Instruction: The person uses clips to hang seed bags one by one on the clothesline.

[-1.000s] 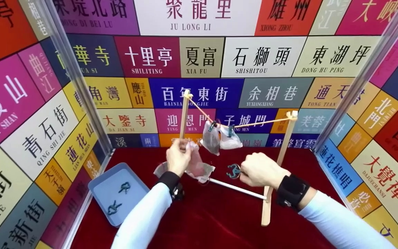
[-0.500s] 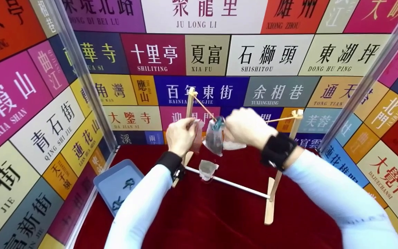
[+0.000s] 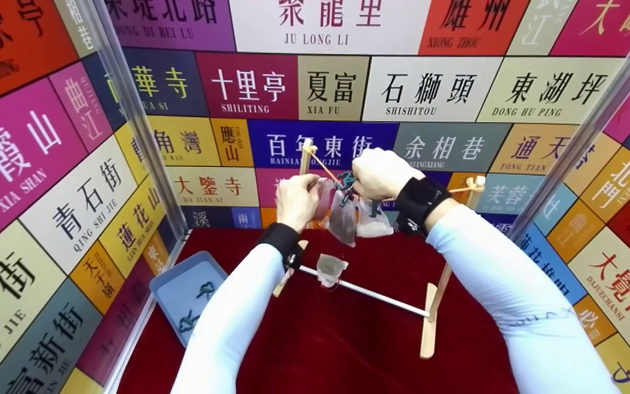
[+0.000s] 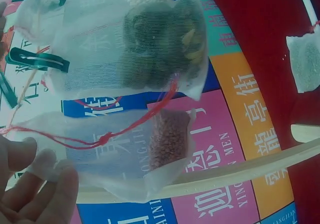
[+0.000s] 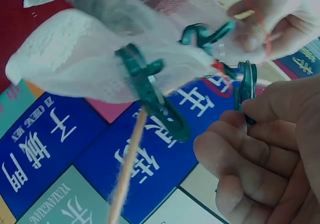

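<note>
A sheer bag of reddish grains (image 4: 169,140) is pinched by the fingers of the left hand (image 3: 297,202), left of two hanging bags (image 3: 342,221) (both clipped to the cord (image 5: 129,164)); a green clip (image 5: 246,81) is held by the right hand's (image 3: 385,174) fingers.

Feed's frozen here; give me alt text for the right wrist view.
The right hand pinches a green clip close to the left hand, which holds a sheer bag with reddish filling. Nearer the camera, a second clip fastens a white-filled bag to a tan string.
</note>
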`<state>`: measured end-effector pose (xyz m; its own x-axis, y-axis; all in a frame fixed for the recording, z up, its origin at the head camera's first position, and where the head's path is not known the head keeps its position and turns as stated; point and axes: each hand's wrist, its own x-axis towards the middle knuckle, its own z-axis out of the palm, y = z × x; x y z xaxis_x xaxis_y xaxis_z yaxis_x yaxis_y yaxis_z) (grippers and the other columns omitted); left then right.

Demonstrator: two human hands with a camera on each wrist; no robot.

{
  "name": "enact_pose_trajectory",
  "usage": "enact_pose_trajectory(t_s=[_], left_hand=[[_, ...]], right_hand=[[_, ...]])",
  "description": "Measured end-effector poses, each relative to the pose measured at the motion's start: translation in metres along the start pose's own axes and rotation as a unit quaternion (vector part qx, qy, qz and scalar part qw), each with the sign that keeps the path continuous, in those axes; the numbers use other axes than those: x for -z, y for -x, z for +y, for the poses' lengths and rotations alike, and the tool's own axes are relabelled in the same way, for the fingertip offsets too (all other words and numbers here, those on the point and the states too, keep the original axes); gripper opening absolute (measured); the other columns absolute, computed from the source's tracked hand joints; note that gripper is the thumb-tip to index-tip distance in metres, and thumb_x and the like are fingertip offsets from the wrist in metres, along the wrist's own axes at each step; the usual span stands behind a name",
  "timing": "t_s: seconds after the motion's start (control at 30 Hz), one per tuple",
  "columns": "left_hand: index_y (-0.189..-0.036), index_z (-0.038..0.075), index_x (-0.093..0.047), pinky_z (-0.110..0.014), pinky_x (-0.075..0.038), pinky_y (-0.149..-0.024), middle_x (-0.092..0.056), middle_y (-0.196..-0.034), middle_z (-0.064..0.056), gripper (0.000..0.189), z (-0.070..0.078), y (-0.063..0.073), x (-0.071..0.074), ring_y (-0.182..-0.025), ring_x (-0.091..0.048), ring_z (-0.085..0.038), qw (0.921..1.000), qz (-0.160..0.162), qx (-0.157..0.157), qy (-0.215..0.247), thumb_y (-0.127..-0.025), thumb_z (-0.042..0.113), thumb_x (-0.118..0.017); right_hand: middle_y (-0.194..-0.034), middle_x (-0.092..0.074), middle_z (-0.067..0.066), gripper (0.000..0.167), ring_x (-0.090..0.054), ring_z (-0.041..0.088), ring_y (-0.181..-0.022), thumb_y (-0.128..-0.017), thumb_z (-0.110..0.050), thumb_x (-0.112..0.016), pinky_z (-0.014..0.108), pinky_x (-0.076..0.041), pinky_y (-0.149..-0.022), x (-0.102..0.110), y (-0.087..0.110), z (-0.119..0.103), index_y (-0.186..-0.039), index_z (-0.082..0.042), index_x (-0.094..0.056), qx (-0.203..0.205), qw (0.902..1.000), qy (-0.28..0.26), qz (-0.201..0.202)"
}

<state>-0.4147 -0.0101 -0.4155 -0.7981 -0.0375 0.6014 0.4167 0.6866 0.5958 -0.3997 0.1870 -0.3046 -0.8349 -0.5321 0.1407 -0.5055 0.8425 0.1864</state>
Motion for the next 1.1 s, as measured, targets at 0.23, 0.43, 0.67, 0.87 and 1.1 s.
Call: enact_pose_trajectory(t_s=[0.23, 0.43, 0.67, 0.87, 1.1], left_hand=[[-0.108, 0.014, -0.091, -0.045, -0.068, -0.089, -0.089, -0.101, -0.009, 0.012, 0.006, -0.001, -0.007, -0.093, -0.086, -0.030, 0.9970, -0.009, -0.061, 0.046, -0.101, 0.021, -0.084], [-0.107, 0.012, -0.091, -0.044, -0.067, -0.084, -0.088, -0.098, -0.012, 0.015, 0.007, 0.000, -0.011, -0.089, -0.084, -0.031, 0.9955, -0.017, -0.074, 0.056, -0.101, 0.024, -0.084], [-0.112, 0.010, -0.090, -0.043, -0.067, -0.087, -0.088, -0.104, -0.011, 0.016, 0.000, 0.005, -0.005, -0.094, -0.084, -0.028, 0.9943, -0.036, -0.075, 0.067, -0.103, 0.022, -0.082], [-0.117, 0.005, -0.086, -0.040, -0.069, -0.092, -0.088, -0.112, -0.013, 0.018, -0.023, 0.011, 0.014, -0.098, -0.085, -0.028, 0.9936, -0.046, -0.076, 0.069, -0.105, 0.018, -0.079], [-0.113, 0.004, -0.085, -0.047, -0.067, -0.095, -0.087, -0.111, -0.015, 0.016, -0.068, 0.015, 0.053, -0.099, -0.084, -0.034, 0.9961, -0.046, -0.049, 0.058, -0.105, 0.013, -0.075]], right_hand=[[-0.097, -0.077, 0.023, 0.017, -0.077, 0.047, -0.091, -0.095, -0.017, -0.074, 0.064, -0.068, -0.082, -0.010, -0.008, -0.007, -0.085, -0.004, -0.073, 0.012, 0.9994, 0.027, -0.019], [-0.089, -0.078, 0.020, 0.027, -0.077, 0.044, -0.084, -0.095, -0.029, -0.076, 0.063, -0.068, -0.077, -0.018, -0.007, -0.010, -0.080, -0.006, -0.070, 0.023, 0.9992, 0.033, 0.002], [-0.073, -0.072, 0.009, 0.045, -0.070, 0.034, -0.068, -0.093, -0.049, -0.077, 0.055, -0.065, -0.064, -0.024, 0.008, -0.012, -0.069, -0.017, -0.058, -0.002, 0.9958, 0.035, 0.085], [-0.071, -0.069, 0.007, 0.045, -0.061, 0.027, -0.056, -0.098, -0.048, -0.075, 0.048, -0.059, -0.051, -0.030, 0.039, -0.015, -0.074, -0.013, -0.061, 0.012, 0.9827, 0.041, 0.180], [-0.066, -0.062, 0.002, 0.034, -0.051, 0.016, -0.050, -0.098, -0.032, -0.077, 0.037, -0.046, -0.042, -0.050, 0.087, -0.002, -0.075, -0.013, -0.061, 0.066, 0.9573, 0.050, 0.277]])
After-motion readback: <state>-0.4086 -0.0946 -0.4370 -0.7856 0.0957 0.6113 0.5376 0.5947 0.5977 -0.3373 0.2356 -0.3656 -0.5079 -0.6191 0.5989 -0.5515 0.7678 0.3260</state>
